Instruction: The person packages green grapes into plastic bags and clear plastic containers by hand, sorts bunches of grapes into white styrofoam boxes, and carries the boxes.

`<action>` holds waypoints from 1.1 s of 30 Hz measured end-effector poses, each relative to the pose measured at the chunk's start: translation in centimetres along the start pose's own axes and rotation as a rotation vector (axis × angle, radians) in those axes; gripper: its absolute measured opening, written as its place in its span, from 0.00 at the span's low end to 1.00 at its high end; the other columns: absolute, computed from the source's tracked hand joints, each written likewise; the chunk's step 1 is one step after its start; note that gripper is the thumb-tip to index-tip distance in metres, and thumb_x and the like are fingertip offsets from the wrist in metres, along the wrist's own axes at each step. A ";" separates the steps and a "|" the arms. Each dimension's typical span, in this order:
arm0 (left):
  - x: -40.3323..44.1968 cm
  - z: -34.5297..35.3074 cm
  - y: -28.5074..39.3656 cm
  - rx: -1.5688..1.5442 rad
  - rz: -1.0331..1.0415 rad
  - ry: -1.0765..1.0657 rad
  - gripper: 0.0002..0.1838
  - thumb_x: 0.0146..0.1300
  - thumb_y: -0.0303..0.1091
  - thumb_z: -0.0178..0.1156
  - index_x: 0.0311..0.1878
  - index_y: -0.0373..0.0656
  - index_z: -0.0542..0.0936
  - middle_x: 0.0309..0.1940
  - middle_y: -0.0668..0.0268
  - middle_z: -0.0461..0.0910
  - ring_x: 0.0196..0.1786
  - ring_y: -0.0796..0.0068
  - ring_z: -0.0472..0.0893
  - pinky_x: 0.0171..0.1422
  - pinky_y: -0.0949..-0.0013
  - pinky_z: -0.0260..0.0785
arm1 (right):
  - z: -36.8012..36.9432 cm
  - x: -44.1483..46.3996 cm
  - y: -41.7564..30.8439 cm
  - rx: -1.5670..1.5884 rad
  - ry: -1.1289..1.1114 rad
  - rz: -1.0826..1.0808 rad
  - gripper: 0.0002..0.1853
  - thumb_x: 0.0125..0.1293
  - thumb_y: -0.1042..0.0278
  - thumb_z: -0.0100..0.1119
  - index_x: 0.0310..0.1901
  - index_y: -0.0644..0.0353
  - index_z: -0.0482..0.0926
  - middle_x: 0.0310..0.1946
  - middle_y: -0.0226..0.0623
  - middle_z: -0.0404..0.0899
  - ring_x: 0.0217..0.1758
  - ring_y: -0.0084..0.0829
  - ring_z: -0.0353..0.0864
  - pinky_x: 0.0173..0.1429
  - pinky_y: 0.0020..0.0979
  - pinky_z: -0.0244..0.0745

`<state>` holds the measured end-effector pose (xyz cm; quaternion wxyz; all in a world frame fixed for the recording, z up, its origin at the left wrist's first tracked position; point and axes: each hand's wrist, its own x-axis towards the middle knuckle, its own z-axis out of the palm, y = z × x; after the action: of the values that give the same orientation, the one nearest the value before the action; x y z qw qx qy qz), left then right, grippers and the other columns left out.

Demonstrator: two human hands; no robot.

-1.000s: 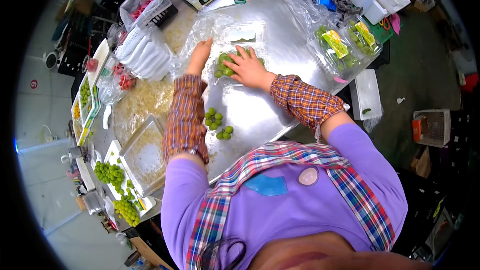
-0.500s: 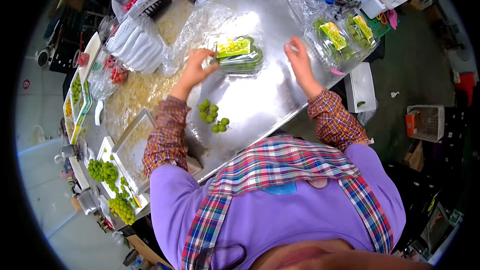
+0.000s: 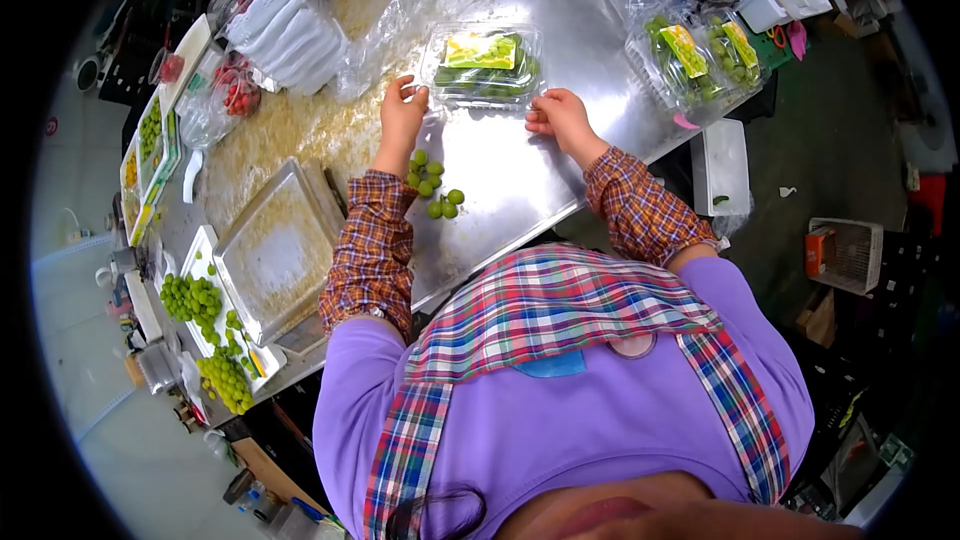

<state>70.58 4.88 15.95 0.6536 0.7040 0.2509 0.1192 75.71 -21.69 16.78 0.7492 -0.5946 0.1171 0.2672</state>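
Here, left hand [image 3: 403, 112] and right hand [image 3: 564, 120] curl their fingers at the near corners of the labelled grape box [image 3: 484, 62]; whether they pinch it, cannot tell. Box sits on metal table [image 3: 505, 165], loose grapes [image 3: 434, 168] nearer the body, two packs [image 3: 686, 52] rightward

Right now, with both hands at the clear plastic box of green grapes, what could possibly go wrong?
The orange-brown checked left sleeve is close to the loose round green grapes, so it might roll them across the shiny metal table. The crumpled clear plastic film could catch on the clear plastic box. I cannot see whether its lid is fully latched; it might open if lifted.
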 end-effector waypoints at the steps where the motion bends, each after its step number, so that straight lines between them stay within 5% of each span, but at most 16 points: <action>1: -0.3 -0.6 0.3 -0.074 -0.142 -0.048 0.18 0.58 0.26 0.61 0.51 0.34 0.71 0.38 0.61 0.77 0.38 0.68 0.79 0.41 0.70 0.75 | 0.1 0.1 -0.1 -0.022 0.003 0.023 0.16 0.58 0.75 0.55 0.47 0.71 0.66 0.33 0.41 0.74 0.30 0.30 0.80 0.32 0.28 0.82; 6: 1.1 -1.7 2.2 -0.172 -0.556 -0.306 0.09 0.60 0.22 0.55 0.42 0.28 0.71 0.35 0.56 0.76 0.35 0.68 0.79 0.39 0.72 0.78 | 0.3 0.3 -0.8 -0.058 0.046 0.057 0.07 0.58 0.74 0.52 0.37 0.68 0.70 0.28 0.40 0.75 0.29 0.28 0.78 0.33 0.27 0.81; 11: 1.1 -2.0 0.9 -0.312 -0.657 -0.271 0.07 0.59 0.21 0.54 0.40 0.29 0.72 0.36 0.54 0.76 0.38 0.63 0.80 0.42 0.71 0.79 | 0.0 1.1 -0.2 -0.056 0.028 0.057 0.05 0.58 0.73 0.52 0.33 0.66 0.71 0.26 0.38 0.75 0.27 0.27 0.78 0.32 0.27 0.80; 17: 1.4 -2.3 -1.2 -0.312 -0.619 -0.320 0.05 0.59 0.20 0.53 0.37 0.28 0.72 0.34 0.54 0.77 0.35 0.65 0.80 0.39 0.73 0.79 | -0.5 1.0 -1.8 -0.118 -0.019 0.137 0.11 0.61 0.67 0.52 0.39 0.67 0.70 0.34 0.41 0.75 0.32 0.31 0.80 0.34 0.29 0.80; 18: 1.2 -2.2 -0.9 -0.321 -0.602 -0.332 0.04 0.59 0.20 0.53 0.36 0.28 0.72 0.33 0.54 0.76 0.35 0.65 0.80 0.39 0.74 0.78 | -0.6 0.5 -2.5 -0.117 -0.064 0.134 0.17 0.62 0.63 0.54 0.47 0.67 0.69 0.42 0.44 0.73 0.39 0.35 0.79 0.39 0.30 0.79; 22: -0.1 -1.9 0.3 -0.315 -0.586 -0.320 0.04 0.59 0.20 0.52 0.35 0.27 0.72 0.33 0.54 0.76 0.34 0.66 0.80 0.39 0.74 0.78 | -1.5 -0.8 -4.4 -0.129 -0.196 0.176 0.30 0.62 0.53 0.59 0.56 0.68 0.65 0.47 0.42 0.70 0.47 0.35 0.77 0.48 0.30 0.76; 33: -2.2 -1.4 -0.5 -0.319 -0.465 -0.260 0.07 0.56 0.17 0.52 0.37 0.34 0.67 0.35 0.55 0.74 0.36 0.63 0.80 0.38 0.73 0.78 | -2.1 2.4 -0.4 -0.033 -0.079 0.038 0.05 0.62 0.73 0.58 0.36 0.65 0.75 0.20 0.27 0.71 0.18 0.17 0.67 0.22 0.19 0.64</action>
<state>67.97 4.95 16.01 0.7923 0.5255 0.2976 -0.0864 78.19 -23.10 15.38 0.7380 -0.5937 0.0945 0.3065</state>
